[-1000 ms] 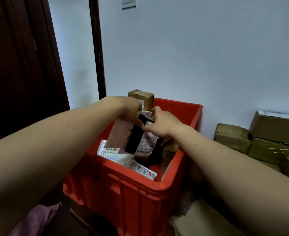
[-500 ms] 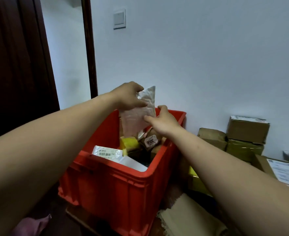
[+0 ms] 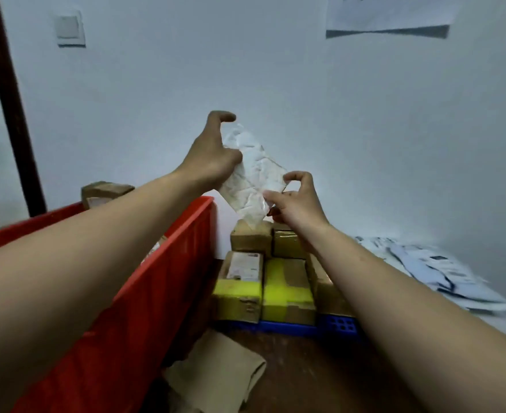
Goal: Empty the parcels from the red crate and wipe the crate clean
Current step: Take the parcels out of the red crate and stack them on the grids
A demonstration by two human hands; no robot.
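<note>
Left hand (image 3: pixel 213 158) and right hand (image 3: pixel 297 202) pinching a crinkled white plastic parcel (image 3: pixel 253 180) with curled fingers, above stacked brown cardboard boxes (image 3: pixel 286 283), beside the red plastic crate (image 3: pixel 156 278)

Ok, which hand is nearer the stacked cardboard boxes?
Right. The right hand pinches the white mailer just above the stacked cardboard boxes; the left hand holds the mailer's upper end, higher and further left.

Honestly, nothing here is readable. The sheet (image 3: pixel 388 13) high on the far wall only shows dark strokes cut off by the frame. The label (image 3: pixel 243 265) on a box (image 3: pixel 236 302) right of the crate (image 3: pixel 144 293) is a blur, and the print on the mailers (image 3: pixel 430 269) far right is smeared too.
</note>
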